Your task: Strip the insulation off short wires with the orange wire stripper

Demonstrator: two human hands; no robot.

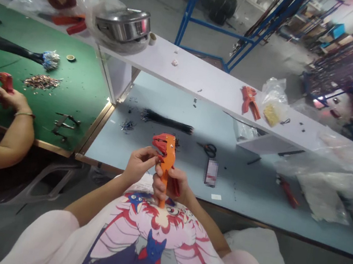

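I hold an orange wire stripper [166,157] upright in front of my chest, its red jaws at the top. My right hand [168,186] is wrapped around its handles. My left hand [139,164] is pinched at the jaws, fingers together on something too small to make out. A bundle of thin black wires [168,121] lies on the pale blue table [146,154] just beyond the tool.
Black scissors [209,149], a red tool [286,191] and plastic bags [321,190] lie on the table. A white shelf [204,80] carries another orange stripper [250,101] and a metal pot [125,23]. At the left a co-worker's hands [5,91] work over a green table [69,88].
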